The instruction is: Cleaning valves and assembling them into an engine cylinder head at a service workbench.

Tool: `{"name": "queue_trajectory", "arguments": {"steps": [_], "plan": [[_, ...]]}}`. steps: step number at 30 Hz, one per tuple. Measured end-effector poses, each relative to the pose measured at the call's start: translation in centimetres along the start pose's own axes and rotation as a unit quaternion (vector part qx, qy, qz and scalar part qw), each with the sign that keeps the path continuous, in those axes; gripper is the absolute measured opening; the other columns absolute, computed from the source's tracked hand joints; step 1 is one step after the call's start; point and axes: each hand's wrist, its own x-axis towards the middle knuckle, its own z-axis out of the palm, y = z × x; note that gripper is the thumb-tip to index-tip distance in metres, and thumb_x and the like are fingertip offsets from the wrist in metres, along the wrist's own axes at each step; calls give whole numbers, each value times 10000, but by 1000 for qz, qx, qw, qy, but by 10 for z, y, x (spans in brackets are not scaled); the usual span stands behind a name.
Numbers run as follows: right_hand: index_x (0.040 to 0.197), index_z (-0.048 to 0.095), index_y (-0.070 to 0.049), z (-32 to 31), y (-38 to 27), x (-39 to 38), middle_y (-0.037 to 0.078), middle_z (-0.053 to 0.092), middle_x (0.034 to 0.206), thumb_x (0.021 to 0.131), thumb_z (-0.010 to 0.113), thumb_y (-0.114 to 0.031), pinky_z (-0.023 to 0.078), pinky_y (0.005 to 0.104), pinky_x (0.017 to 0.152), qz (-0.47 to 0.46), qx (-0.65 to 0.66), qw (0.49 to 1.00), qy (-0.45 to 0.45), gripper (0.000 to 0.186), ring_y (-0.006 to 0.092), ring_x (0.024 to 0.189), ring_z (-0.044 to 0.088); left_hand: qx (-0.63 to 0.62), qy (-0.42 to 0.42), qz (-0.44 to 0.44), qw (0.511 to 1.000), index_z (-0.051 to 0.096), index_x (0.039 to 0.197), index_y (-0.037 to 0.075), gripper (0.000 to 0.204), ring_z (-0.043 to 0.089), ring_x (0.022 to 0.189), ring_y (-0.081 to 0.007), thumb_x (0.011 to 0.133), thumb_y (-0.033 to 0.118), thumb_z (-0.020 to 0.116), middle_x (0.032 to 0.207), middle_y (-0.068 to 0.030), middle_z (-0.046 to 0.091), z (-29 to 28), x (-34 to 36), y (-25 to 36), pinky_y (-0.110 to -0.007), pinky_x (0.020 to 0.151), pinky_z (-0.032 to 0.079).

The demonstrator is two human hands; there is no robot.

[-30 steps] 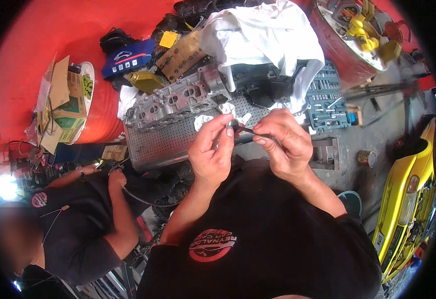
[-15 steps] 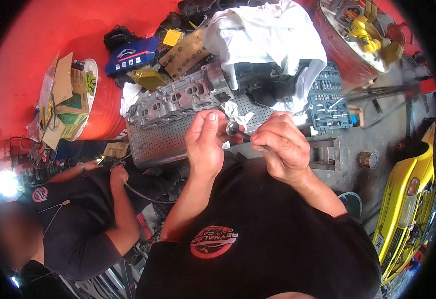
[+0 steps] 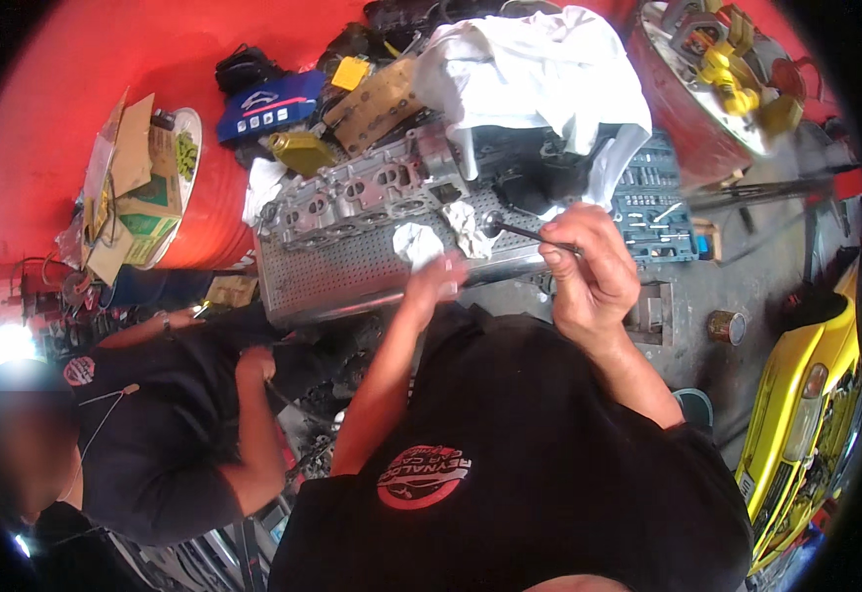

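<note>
My right hand (image 3: 589, 266) pinches the thin stem of a dark engine valve (image 3: 510, 229), whose round head points left over the bench. My left hand (image 3: 438, 278) is blurred, low at the front of the perforated metal bench (image 3: 332, 281), its fingertips at a crumpled white rag (image 3: 415, 241); whether it grips the rag is unclear. A second white rag (image 3: 470, 233) lies beside the valve head. A grey cylinder head (image 3: 352, 197) lies along the bench behind the rags.
A white cloth (image 3: 530, 69) covers an engine at the back. A blue socket tray (image 3: 653, 202) sits right of it. Red drums stand at left (image 3: 204, 227) and top right (image 3: 687, 118). A co-worker (image 3: 155, 434) crouches lower left. A yellow car (image 3: 806, 414) is at right.
My left hand has let go of the valve and dropped toward the rag at the bench's front. My right hand still holds the valve, now a little further right.
</note>
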Motion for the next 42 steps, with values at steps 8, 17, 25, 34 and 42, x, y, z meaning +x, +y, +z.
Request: {"name": "queue_trajectory", "arguments": {"steps": [8, 17, 25, 34, 42], "plan": [[1002, 633, -1, 2, 13, 1, 120, 639, 930, 869, 676, 40, 494, 337, 754, 14, -21, 999, 31, 145, 249, 827, 609, 440, -154, -294, 834, 722, 1057, -21, 447, 686, 820, -226, 980, 384, 550, 929, -132, 730, -40, -39, -40, -412, 750, 546], [975, 601, 6, 1, 18, 19, 122, 630, 941, 904, 630, 51, 509, 330, 726, 46, 75, 991, -97, 89, 257, 845, 624, 244, -73, 361, 897, 588, 1271, 28, 407, 638, 947, -153, 889, 61, 724, 1066, -75, 678, 91, -107, 209, -307, 843, 517], [969, 578, 21, -4, 22, 31, 116, 609, 910, 935, 597, 25, 514, 325, 695, 21, 89, 983, -158, 39, 244, 791, 630, 252, -132, 255, 924, 679, 1094, -31, 274, 640, 922, -143, 834, -8, 762, 1010, -78, 674, 79, -98, 210, -282, 828, 520], [952, 585, 15, -4, 31, 27, 91, 600, 912, 999, 580, -76, 493, 293, 688, 177, 103, 976, -72, 102, 169, 739, 592, 549, 31, 563, 617, 687, 1149, 94, 412, 617, 823, -271, 754, -19, 666, 875, -77, 630, 104, -117, 192, -401, 750, 496], [988, 585, -1, -7, 37, 33, 67, 636, 879, 1047, 508, -122, 502, 300, 792, 208, 220, 942, -143, 155, 156, 843, 623, 576, 8, 536, 617, 700, 1098, 70, 366, 609, 798, -260, 744, -17, 684, 833, -68, 599, 105, -113, 202, -372, 767, 496]]}}
